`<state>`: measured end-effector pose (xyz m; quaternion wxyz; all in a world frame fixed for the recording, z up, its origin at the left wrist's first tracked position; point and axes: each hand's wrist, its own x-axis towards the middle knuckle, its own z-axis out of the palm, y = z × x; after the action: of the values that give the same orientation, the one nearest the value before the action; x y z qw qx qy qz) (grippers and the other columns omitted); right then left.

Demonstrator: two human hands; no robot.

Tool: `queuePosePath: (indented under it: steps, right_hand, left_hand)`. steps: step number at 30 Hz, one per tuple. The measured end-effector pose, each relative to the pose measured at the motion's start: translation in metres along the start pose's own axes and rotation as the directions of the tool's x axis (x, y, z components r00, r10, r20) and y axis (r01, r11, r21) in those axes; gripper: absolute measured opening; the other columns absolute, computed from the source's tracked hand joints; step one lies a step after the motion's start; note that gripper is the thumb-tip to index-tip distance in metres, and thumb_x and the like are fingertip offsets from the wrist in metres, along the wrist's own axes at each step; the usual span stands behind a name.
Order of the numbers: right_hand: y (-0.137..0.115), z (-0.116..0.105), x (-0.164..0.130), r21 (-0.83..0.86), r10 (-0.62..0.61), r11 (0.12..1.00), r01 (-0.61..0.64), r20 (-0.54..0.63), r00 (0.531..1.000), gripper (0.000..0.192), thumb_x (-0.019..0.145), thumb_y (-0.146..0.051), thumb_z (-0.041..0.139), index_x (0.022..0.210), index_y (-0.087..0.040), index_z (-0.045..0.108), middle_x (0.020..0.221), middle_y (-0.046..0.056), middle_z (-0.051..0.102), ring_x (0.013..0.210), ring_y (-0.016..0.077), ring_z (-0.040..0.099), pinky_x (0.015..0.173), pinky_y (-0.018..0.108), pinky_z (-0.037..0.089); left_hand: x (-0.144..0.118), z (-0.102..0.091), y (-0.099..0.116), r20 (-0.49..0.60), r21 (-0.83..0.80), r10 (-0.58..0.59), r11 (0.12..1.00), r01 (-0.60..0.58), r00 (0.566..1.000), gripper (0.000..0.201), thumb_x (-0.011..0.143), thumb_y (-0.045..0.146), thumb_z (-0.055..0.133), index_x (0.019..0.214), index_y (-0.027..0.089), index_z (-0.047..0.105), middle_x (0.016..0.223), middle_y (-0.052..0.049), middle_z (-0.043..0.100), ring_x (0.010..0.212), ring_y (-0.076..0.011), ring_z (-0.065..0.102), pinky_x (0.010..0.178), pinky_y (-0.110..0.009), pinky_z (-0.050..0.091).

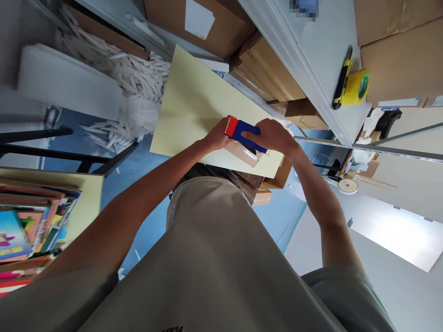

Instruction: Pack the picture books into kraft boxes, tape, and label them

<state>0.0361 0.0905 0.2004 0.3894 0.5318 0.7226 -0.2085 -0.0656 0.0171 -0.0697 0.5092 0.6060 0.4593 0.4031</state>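
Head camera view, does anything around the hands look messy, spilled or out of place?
Yes. A heap of white paper strips spills from a cardboard box onto the blue floor, beside the pale yellow tabletop. The hands themselves look orderly: the right hand grips a blue and red tape dispenser, and the left hand steadies it.

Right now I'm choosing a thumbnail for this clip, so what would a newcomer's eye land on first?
The red and blue tape dispenser at the middle, gripped by the right hand while the left hand steadies a small box beneath it. Both rest over a pale yellow board. At upper right, a yellow tape roll sits on a grey shelf.
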Motion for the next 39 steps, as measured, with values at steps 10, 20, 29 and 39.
queuePosePath:
  steps: [10,20,29,39]
  right_hand:
    - [0.022,0.007,0.001,0.021,0.015,1.0,-0.015,0.02,1.0,0.072,0.108,-0.084,0.055,0.096,-0.017,0.079,0.079,0.014,0.076,0.082,0.0293,0.073,0.076,0.038,0.047]
    - [0.06,0.029,0.005,0.088,0.074,0.992,-0.087,0.141,0.987,0.07,0.105,-0.086,0.059,0.082,-0.021,0.072,0.074,0.012,0.074,0.07,0.024,0.068,0.067,0.035,0.045]
    - [0.094,0.059,0.003,0.333,-0.021,0.942,-0.04,0.179,0.984,0.074,0.104,-0.091,0.058,0.076,-0.022,0.062,0.077,0.008,0.074,0.063,0.0158,0.059,0.063,0.032,0.043]
    - [0.203,0.049,-0.038,0.285,-0.042,0.958,-0.032,0.249,0.968,0.08,0.092,-0.099,0.067,0.081,-0.019,0.071,0.071,0.008,0.071,0.068,0.0204,0.062,0.066,0.035,0.044]
  left_hand:
    - [0.012,-0.013,-0.008,0.125,0.049,0.03,0.998,-0.036,0.992,0.051,0.088,0.043,0.09,0.133,0.023,0.075,0.157,-0.016,0.062,0.143,-0.0416,0.064,0.129,-0.056,0.052]
    - [0.02,-0.023,-0.016,0.2,0.103,0.046,0.992,-0.068,0.979,0.05,0.08,0.058,0.098,0.118,0.028,0.082,0.157,-0.009,0.064,0.135,-0.035,0.07,0.118,-0.045,0.058]
    - [0.005,-0.03,0.0,0.212,0.096,0.01,0.995,-0.031,0.977,0.056,0.083,0.061,0.095,0.125,0.027,0.082,0.168,-0.014,0.06,0.149,-0.0377,0.065,0.124,-0.05,0.058]
    - [-0.007,-0.034,0.017,0.158,0.241,-0.121,0.967,0.081,0.98,0.046,0.089,0.051,0.092,0.127,0.028,0.081,0.17,-0.014,0.062,0.157,-0.0382,0.063,0.131,-0.052,0.053]
